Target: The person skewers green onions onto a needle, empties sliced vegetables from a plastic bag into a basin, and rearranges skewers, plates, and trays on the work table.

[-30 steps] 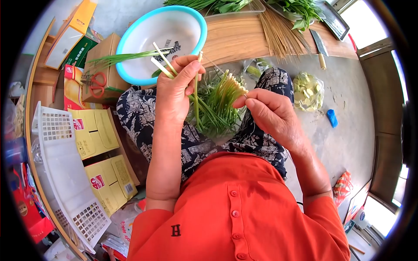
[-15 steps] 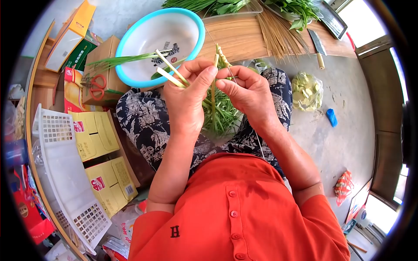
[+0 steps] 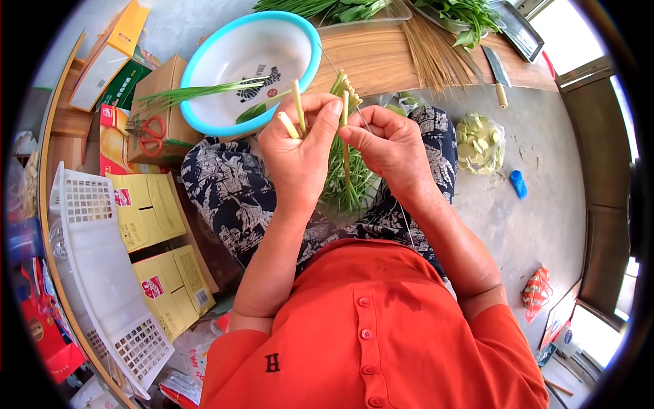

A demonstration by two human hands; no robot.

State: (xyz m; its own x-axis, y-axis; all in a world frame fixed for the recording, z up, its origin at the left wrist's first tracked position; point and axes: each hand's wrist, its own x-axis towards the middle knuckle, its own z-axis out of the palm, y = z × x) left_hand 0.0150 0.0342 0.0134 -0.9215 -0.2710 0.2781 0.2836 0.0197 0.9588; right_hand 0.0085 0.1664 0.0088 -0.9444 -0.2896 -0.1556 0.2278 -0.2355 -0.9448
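Head view: upper centre, the left hand (image 3: pixel 298 151) grasps pale stalks (image 3: pixel 298 105), the right hand (image 3: pixel 394 144) pinches a thin rod (image 3: pixel 364 119); angling it clear of the left hand appears advisable.

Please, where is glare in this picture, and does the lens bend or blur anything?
Head view: bright opening at upper right, washed out white; head view: white basket at left, apparently bowed by distortion; head view: stems in the left hand, no obvious blur.
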